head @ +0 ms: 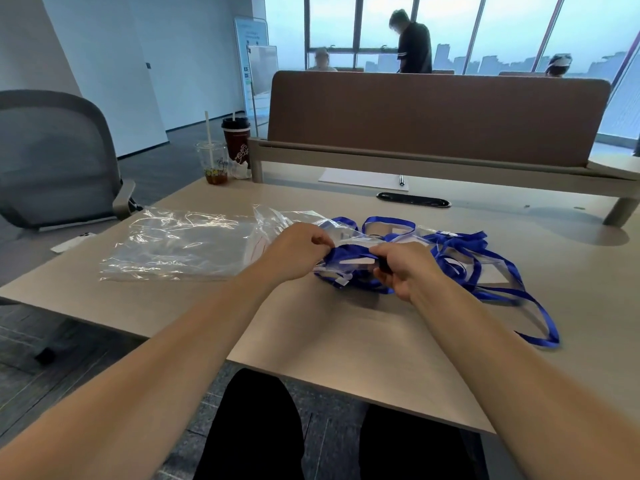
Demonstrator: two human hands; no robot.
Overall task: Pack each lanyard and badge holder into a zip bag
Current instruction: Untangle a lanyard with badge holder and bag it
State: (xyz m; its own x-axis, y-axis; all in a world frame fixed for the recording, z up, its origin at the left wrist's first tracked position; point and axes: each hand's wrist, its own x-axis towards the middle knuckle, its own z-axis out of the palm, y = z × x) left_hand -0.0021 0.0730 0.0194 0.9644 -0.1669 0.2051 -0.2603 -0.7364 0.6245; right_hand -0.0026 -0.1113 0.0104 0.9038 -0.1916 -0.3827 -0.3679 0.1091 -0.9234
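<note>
So a bunched lanyard (348, 257) is gripped at both ends, left hand (298, 252) and right hand (403, 271) curled on it, laid crosswise, bags (180, 244) parked nearer the left.

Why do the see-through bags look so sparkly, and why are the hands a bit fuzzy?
In the head view, window daylight glints off the crinkled clear plastic zip bags as white streaks; also in the head view, the left hand, right hand and the blue ribbon lanyard bundle they grip look softly smeared, probably from moving.
</note>
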